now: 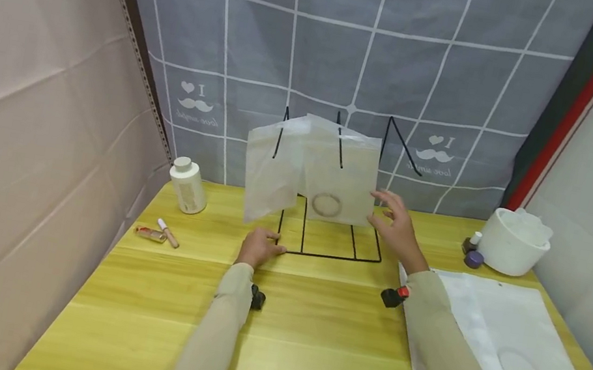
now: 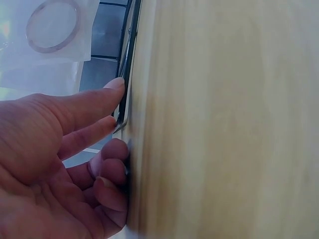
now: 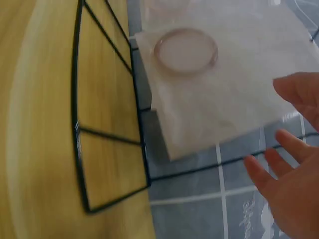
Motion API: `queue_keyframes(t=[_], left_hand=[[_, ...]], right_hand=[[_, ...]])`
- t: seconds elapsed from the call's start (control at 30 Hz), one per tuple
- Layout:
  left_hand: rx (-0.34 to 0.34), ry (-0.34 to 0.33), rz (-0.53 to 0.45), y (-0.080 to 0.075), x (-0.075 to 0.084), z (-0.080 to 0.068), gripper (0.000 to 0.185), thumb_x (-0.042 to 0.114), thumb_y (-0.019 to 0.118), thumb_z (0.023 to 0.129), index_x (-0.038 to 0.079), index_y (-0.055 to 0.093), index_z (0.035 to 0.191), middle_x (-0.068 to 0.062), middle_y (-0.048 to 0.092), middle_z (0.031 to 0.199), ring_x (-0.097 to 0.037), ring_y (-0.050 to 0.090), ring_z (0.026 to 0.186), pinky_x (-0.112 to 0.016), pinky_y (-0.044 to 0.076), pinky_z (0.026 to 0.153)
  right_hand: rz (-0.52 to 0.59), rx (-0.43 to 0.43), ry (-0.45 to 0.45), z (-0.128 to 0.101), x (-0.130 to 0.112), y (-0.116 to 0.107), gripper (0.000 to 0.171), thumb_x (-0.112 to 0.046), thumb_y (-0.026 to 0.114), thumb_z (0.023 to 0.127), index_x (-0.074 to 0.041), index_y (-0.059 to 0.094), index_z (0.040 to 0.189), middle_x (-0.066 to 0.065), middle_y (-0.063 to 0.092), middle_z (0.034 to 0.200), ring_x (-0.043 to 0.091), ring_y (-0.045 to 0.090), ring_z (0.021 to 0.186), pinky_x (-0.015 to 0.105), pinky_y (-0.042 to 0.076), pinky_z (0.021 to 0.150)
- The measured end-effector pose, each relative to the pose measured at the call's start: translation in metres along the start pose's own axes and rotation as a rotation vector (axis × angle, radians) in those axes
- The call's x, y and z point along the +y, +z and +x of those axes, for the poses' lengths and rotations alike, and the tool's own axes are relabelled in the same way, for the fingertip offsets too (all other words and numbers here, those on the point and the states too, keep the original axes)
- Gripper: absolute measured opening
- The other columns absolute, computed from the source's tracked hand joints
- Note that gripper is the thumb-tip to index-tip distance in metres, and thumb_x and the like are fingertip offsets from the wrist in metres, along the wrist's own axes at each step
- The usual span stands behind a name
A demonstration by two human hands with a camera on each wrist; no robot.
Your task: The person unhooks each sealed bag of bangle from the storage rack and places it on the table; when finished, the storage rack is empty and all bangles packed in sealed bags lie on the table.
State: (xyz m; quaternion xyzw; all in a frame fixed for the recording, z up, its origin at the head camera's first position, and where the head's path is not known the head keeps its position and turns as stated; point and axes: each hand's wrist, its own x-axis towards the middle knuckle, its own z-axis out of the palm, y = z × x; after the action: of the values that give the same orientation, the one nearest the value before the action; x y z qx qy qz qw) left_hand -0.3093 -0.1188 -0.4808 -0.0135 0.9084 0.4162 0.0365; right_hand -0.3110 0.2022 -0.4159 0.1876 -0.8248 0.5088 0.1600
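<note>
A black wire rack (image 1: pixel 331 257) stands on the table, its prongs rising against the grey cloth. On those prongs hang two frosted zip bags; the front bag (image 1: pixel 348 174) has a ring-shaped bangle (image 3: pixel 185 51) showing through it, and the other bag (image 1: pixel 272 167) hangs at a slant to its left. My left hand (image 1: pixel 258 247) pinches the near left corner of the rack's base between thumb and forefinger (image 2: pixel 89 134). Beside the front bag's right edge is my right hand (image 1: pixel 397 230), fingers apart and loosely bent, holding nothing.
At right lie larger white frosted bags (image 1: pixel 530 345), partly under my right forearm. Behind them stand a white tub (image 1: pixel 512 246), a purple-lidded jar (image 1: pixel 474 260) and a small dark bottle (image 1: pixel 469 244). A white bottle (image 1: pixel 188 189) and two small tubes (image 1: pixel 169 234) are at left.
</note>
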Motion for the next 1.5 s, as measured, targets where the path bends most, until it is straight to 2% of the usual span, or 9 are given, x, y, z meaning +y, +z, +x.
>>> queue_keyframes(t=[0.2,0.43,0.67,0.8,0.9,1.13,1.33,1.43,1.5], left_hand=[[-0.004,0.007,-0.007,0.002,0.001,-0.002,0.043,0.02,0.079,0.089,0.008,0.07,0.129,-0.012,0.064,0.137,-0.037,0.052,0.133,-0.053,0.045,0.109],[-0.012,0.004,-0.009,0.005,0.0,0.0,0.043,0.021,0.08,0.089,0.008,0.071,0.128,-0.011,0.064,0.137,-0.037,0.052,0.133,-0.052,0.045,0.108],[-0.011,0.007,-0.016,0.006,0.003,0.003,0.042,0.022,0.079,0.09,0.009,0.07,0.129,-0.009,0.064,0.138,-0.035,0.052,0.134,-0.051,0.045,0.109],[-0.014,0.018,-0.016,0.006,0.006,0.002,0.043,0.021,0.078,0.09,0.009,0.07,0.13,-0.01,0.064,0.138,-0.035,0.051,0.135,-0.051,0.044,0.11],[-0.015,0.02,-0.017,0.006,0.007,0.002,0.043,0.021,0.078,0.09,0.009,0.07,0.13,-0.01,0.063,0.138,-0.036,0.051,0.135,-0.052,0.044,0.11],[-0.006,0.011,-0.014,0.003,0.004,0.002,0.043,0.021,0.079,0.09,0.009,0.07,0.13,-0.011,0.063,0.138,-0.036,0.052,0.134,-0.052,0.045,0.109],[0.0,0.009,0.01,-0.001,0.001,0.005,0.043,0.023,0.078,0.091,0.009,0.07,0.13,-0.01,0.062,0.14,-0.035,0.052,0.134,-0.05,0.044,0.11],[0.001,0.009,0.018,-0.002,-0.002,0.006,0.042,0.023,0.078,0.091,0.009,0.07,0.13,-0.01,0.062,0.141,-0.035,0.052,0.134,-0.05,0.044,0.11],[0.001,0.009,0.019,-0.002,-0.003,0.007,0.042,0.022,0.078,0.09,0.009,0.07,0.13,-0.009,0.061,0.141,-0.035,0.052,0.135,-0.05,0.044,0.11]], right_hand=[[-0.107,0.161,-0.108,0.016,-0.017,0.017,0.047,0.001,0.069,0.092,-0.003,0.06,0.138,0.025,0.051,0.132,0.043,0.041,0.119,0.058,0.036,0.097],[-0.049,0.113,-0.104,0.018,-0.026,0.022,0.039,-0.004,0.066,0.097,-0.008,0.065,0.135,0.017,0.059,0.102,0.02,0.051,0.087,0.022,0.049,0.079],[-0.023,0.079,-0.102,0.03,-0.038,0.025,0.046,-0.003,0.065,0.097,-0.005,0.058,0.142,0.016,0.056,0.144,0.006,0.031,0.054,0.023,0.031,0.053],[0.012,0.072,-0.091,0.029,-0.057,0.024,0.048,0.001,0.063,0.096,0.0,0.055,0.144,0.02,0.05,0.149,0.001,0.018,0.045,0.022,0.027,0.046],[0.009,0.073,-0.106,0.025,-0.072,0.023,0.048,0.003,0.063,0.095,0.005,0.054,0.143,0.024,0.05,0.148,0.004,0.018,0.046,0.021,0.027,0.047],[-0.022,0.065,-0.154,0.018,-0.078,0.022,0.047,0.005,0.064,0.094,0.006,0.055,0.141,0.024,0.053,0.145,0.013,0.04,0.065,0.019,0.033,0.056],[-0.069,0.029,-0.188,0.014,-0.075,0.02,0.045,0.006,0.064,0.094,0.007,0.056,0.139,0.025,0.055,0.143,0.016,0.031,0.055,0.022,0.033,0.055],[-0.085,0.005,-0.169,0.013,-0.059,0.019,0.046,0.004,0.063,0.096,0.005,0.055,0.141,0.023,0.054,0.146,0.024,0.059,0.079,0.021,0.039,0.063],[-0.093,-0.012,-0.158,0.013,-0.047,0.018,0.047,0.001,0.064,0.096,0.002,0.056,0.142,0.02,0.053,0.147,0.03,0.063,0.109,0.02,0.043,0.07]])
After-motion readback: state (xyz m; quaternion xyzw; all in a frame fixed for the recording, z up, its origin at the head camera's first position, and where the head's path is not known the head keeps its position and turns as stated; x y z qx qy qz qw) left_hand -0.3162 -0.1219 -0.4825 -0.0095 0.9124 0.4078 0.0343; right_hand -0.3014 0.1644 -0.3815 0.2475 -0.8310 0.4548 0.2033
